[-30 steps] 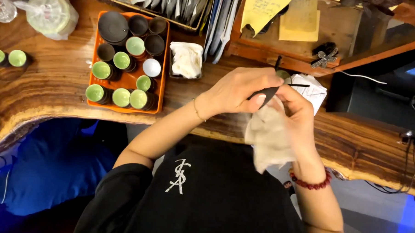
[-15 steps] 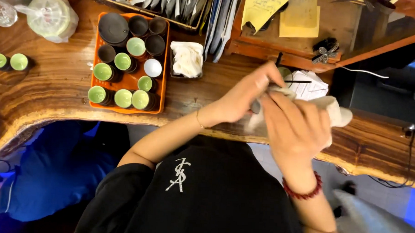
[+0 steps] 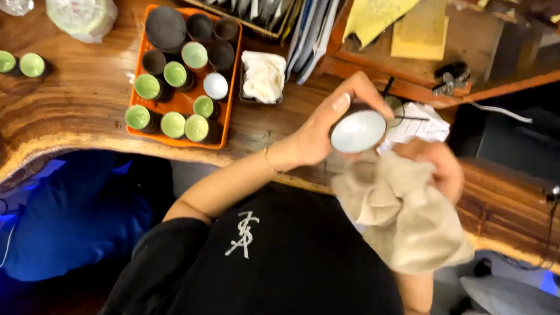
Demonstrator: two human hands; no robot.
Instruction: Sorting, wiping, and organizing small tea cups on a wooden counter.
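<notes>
Left hand (image 3: 331, 125) gripping small dark cup (image 3: 358, 130), pale inside turned up, fingers around rim. Right hand (image 3: 431, 169) just beside, below cup, clutching beige cloth (image 3: 402, 214). Orange tray (image 3: 179, 101) of cups well left of left hand.

Bare wood (image 3: 77, 110) left of orange tray (image 3: 181, 101).

A single head-worn camera looks steeply down from close above onto the curved brown wooden table edge (image 3: 76, 138).
</notes>
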